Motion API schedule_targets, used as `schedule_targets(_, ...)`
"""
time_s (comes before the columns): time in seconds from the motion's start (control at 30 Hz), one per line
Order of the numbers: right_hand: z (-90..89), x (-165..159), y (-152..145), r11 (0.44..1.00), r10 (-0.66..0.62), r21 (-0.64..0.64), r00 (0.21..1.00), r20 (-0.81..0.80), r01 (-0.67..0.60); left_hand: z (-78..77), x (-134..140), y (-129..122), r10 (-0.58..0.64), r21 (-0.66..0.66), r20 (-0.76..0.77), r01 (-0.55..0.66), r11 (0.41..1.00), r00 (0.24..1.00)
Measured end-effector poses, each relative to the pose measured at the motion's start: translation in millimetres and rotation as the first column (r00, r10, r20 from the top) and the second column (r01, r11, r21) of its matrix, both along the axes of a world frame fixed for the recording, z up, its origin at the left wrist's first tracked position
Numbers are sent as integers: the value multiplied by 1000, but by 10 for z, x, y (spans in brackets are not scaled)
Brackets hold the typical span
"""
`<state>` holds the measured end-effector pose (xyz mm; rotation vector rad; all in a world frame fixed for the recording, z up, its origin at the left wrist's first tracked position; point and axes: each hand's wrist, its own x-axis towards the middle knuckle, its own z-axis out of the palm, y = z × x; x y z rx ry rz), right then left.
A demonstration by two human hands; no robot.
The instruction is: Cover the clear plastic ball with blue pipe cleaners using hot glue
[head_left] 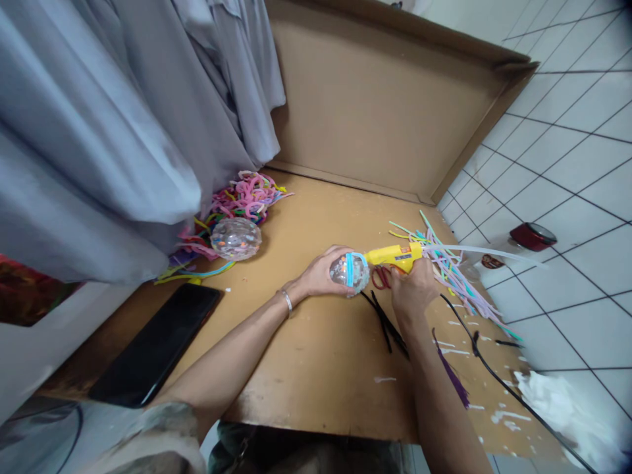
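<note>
My left hand (330, 273) is wrapped round a clear ball (340, 270) that has blue pipe cleaner (351, 268) fixed across it. Coloured specks show inside the ball. In my right hand (415, 286) is a yellow glue gun (395, 255), its nozzle pointing left at the ball's edge. Whether the tip touches the ball I cannot tell. A clear glue stick (474, 250) sticks out of the gun's back end. Red-handled scissors (380, 277) lie on the table behind the gun, partly hidden. Black pipe cleaners (382, 319) rest between my forearms.
A second clear ball (236, 238) sits by a heap of colourful pipe cleaners (251, 196) at left. A black phone (158, 345) lies nearer. Pastel pipe cleaners (464, 276), a purple tassel (453, 376), a black cord (498, 378) and white tissue (563, 408) are right. Cardboard (385, 99) stands behind.
</note>
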<state>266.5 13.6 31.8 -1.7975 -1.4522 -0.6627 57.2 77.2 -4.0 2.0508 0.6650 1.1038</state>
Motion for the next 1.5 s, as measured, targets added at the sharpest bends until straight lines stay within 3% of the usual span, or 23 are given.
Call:
schedule_targets(0.9,-24,21,21,999,0,36,1000,4,0,-33,3,9,6,-11,-6,-6,1000,1000)
schedule_targets(1.5,-33,19,30,1000,1,-20,999,-37,-2,-24,2,2,11,-13,-9,-11,1000,1000)
